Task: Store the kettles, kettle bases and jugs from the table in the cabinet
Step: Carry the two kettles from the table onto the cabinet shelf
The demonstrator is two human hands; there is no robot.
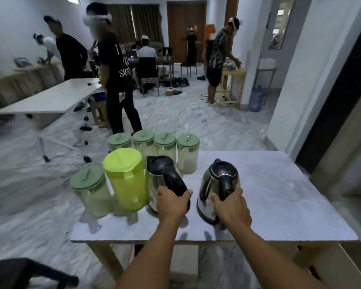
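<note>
Two steel kettles with black lids and handles stand on the white table (290, 195). My left hand (172, 203) grips the handle of the left kettle (154, 184). My right hand (230, 207) grips the handle of the right kettle (208, 197). Left of the kettles a bright lime-green jug (126, 180) stands tilted against them. A clear jug with a dull green lid (91, 190) is at the table's left edge. Several more clear green-lidded jugs (165, 147) line the far edge. No kettle base is visible.
A dark doorway or cabinet opening (331, 122) lies to the right of the table. A person in black (117, 80) stands just beyond the jugs, beside a long white table (50, 101). Other people, chairs and a blue water bottle (255, 99) fill the room behind.
</note>
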